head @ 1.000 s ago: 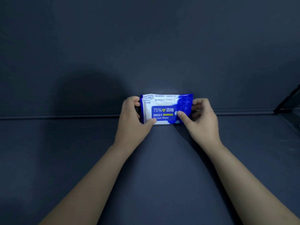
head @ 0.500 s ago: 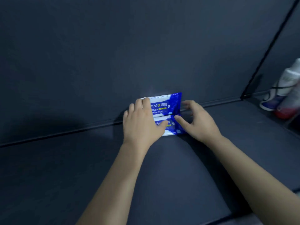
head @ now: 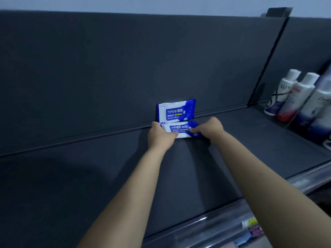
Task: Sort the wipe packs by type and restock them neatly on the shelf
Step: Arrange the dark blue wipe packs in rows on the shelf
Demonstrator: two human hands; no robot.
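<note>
Blue front wipe pack [head: 181, 131] gripped btwn left hand [head: 160, 137] & right hand [head: 210, 129].

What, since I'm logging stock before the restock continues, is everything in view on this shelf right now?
Upright wipe pack: one, blue and white, standing against the back panel.
Flat wipe pack: one, blue and white, lying just in front of the upright one, held at both ends.
Bottles: at least three, white with blue or red bases, right of the divider; blurred.
Shelf: one, dark grey, under everything.
Label rail: one, clear, along the shelf's front edge, coloured tags inside.
Left hand: grips the flat pack's left end.
Right hand: grips its right end.
</note>
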